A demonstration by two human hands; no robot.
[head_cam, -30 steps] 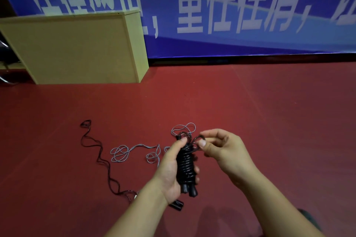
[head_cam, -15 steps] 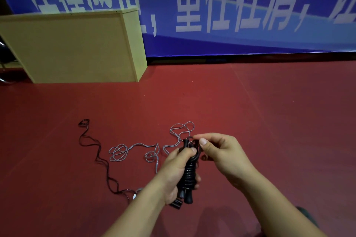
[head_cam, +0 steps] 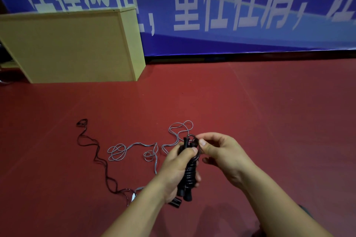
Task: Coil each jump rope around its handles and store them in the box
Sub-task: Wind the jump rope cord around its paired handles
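Here the black jump rope (head_cam: 189,171), coiled around its paired handles, stands upright in your left hand (head_cam: 176,169), whose curled fingers clamp the turns so they cannot slip. Your right hand (head_cam: 221,154) pinches the last loop at the handle tops, apparently to tuck it. The grey rope (head_cam: 134,147) and dark red rope (head_cam: 96,158) lie loose on the floor (head_cam: 269,121); their handles are mostly hidden. The box (head_cam: 77,44) interior is unseen.

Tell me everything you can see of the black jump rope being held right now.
The black jump rope is a glossy, rubbery-looking cord wound in tight coils round its two black handles, which stand side by side, roughly upright. The left hand grips the bundle, thumb pressed near the top; handle ends stick out below the palm. The right hand pinches the last loop at the top. It is held above the red floor.
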